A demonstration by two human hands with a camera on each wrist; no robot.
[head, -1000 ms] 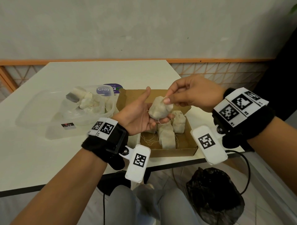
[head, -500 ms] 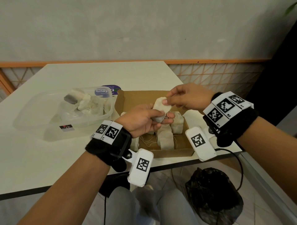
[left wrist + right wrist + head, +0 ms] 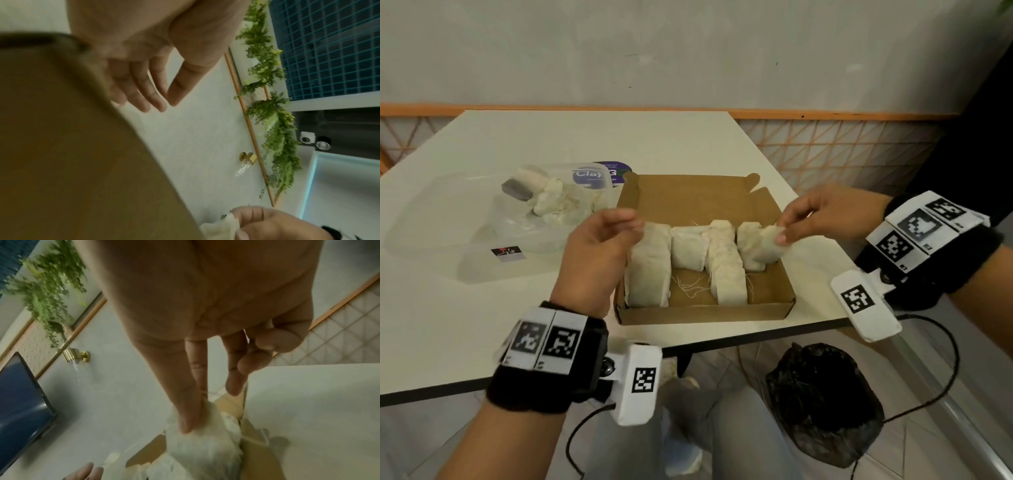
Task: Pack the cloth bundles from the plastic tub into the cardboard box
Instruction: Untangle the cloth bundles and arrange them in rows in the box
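Observation:
The open cardboard box (image 3: 705,310) sits near the table's front edge with several cream cloth bundles (image 3: 650,267) standing in a row inside. My right hand (image 3: 782,233) pinches one more cloth bundle (image 3: 768,245) between thumb and forefinger at the box's right end, against the last bundle in the row. In the right wrist view the same bundle (image 3: 202,451) hangs under my fingertips (image 3: 186,426). My left hand (image 3: 631,228) hovers over the box's left end, fingers relaxed and holding nothing. The clear plastic tub (image 3: 482,246) at left holds more bundles (image 3: 551,202).
A dark grey object (image 3: 517,188) lies in the tub with the bundles. A purple-labelled lid (image 3: 616,171) lies behind the tub. A black bag (image 3: 822,401) sits on the floor below the table's front edge (image 3: 756,337). The box's flap (image 3: 695,195) stands open at the back.
My left hand let go of the bundle and drew back to the left. My right hand carried the bundle down to the right end of the box.

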